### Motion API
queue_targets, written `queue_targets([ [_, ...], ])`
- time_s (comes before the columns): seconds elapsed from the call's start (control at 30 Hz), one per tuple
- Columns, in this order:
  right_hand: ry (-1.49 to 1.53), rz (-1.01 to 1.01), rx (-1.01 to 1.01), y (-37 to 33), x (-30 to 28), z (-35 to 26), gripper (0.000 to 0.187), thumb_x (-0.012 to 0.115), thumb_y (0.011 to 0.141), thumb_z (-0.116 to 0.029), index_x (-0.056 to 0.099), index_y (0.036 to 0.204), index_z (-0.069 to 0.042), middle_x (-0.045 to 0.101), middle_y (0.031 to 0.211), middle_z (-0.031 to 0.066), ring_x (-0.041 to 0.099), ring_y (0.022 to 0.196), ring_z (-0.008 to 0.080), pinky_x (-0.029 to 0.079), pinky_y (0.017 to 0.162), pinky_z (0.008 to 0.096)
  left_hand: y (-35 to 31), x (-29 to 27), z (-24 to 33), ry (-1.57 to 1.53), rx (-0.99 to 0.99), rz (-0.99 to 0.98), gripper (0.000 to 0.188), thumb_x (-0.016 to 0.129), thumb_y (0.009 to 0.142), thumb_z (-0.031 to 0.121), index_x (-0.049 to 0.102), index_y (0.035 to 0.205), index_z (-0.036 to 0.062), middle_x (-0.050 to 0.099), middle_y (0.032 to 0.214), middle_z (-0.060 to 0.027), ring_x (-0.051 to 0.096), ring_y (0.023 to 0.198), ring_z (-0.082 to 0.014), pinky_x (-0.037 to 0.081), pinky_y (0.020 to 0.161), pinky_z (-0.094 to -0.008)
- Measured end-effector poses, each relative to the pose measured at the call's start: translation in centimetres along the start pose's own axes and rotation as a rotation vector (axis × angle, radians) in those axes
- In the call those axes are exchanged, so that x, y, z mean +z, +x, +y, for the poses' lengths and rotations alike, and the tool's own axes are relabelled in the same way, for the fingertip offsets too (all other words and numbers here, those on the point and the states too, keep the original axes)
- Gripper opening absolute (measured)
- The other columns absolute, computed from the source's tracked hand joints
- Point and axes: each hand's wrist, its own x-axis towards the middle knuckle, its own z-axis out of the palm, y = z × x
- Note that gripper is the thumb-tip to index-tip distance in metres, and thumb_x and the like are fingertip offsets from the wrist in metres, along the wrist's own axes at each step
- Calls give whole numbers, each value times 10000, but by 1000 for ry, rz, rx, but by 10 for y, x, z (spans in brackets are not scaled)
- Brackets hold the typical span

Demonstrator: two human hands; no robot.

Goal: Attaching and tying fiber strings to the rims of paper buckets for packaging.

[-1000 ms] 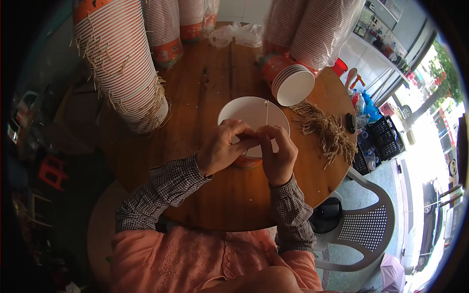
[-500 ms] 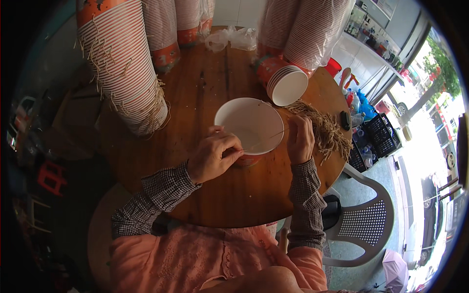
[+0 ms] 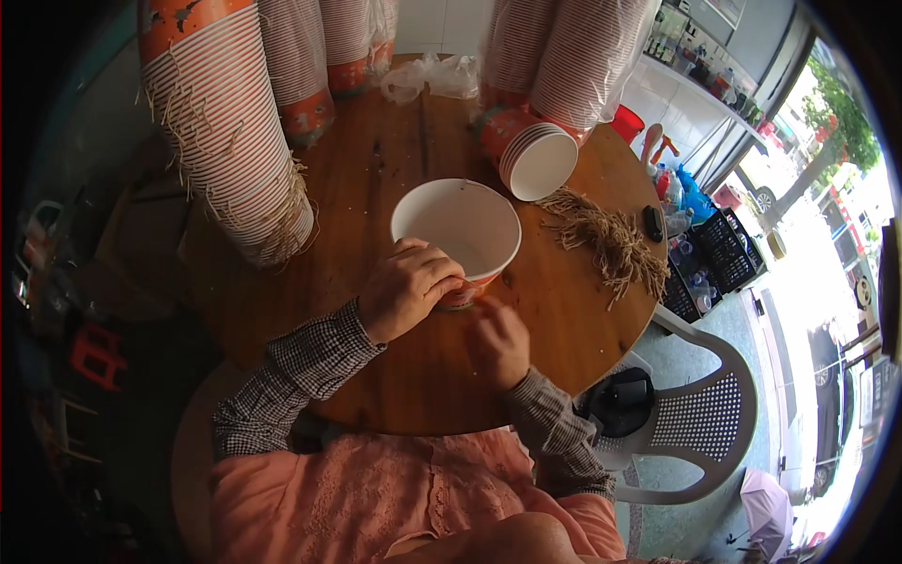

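Observation:
A paper bowl [image 3: 456,214], white inside and orange outside, stands upright on the round wooden table in front of me. My left hand [image 3: 407,291] is closed at the bowl's near rim, thumb and finger pinching a thin strand of twine there; most of the strand is hidden. My right hand [image 3: 500,346] hangs just below and right of the bowl, blurred by motion, so its fingers do not read clearly. To the right lies a bundle of tan twine [image 3: 615,249]. A tall stack of paper bowls [image 3: 221,132] leans at the left, with twine strands sticking out along its side.
A short stack of bowls [image 3: 540,162] lies on its side beyond the twine. More plastic-wrapped stacks [image 3: 592,61] stand at the back, near a crumpled clear bag [image 3: 432,77]. A small black object [image 3: 653,223] sits by the table's right edge. A grey plastic chair [image 3: 700,414] stands at right.
My right hand has moved left and down, from the bowl's right side to just in front of it. My left hand stays at the near rim. The whole view has shifted slightly.

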Motion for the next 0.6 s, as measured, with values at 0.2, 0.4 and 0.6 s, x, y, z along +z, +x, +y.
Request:
queue_targets([
  [0.2,5,26,17,10,-9,-16,164,635,818,-36,629,982,-43,614,1030,147,644,860,335,538,696,384,12,-28,-4,326,124,-38,85,660,763,108,625,836,81,580,779,-27,568,813,-221,440,836,-376],
  [0.4,-18,21,163,0,-10,-10,105,597,865,-58,651,954,-58,630,978,131,646,839,330,532,687,374,82,-132,-46,135,123,260,145,736,738,73,678,867,45,614,855,-75,606,831,-243,504,741,-334],
  [0.6,-27,-30,149,-7,-10,-8,161,581,856,-66,635,1008,-56,612,1014,125,632,867,325,529,706,387,154,-308,-24,140,-313,570,223,643,915,160,648,1018,-37,624,777,-20,535,650,-82,444,603,-248],
])
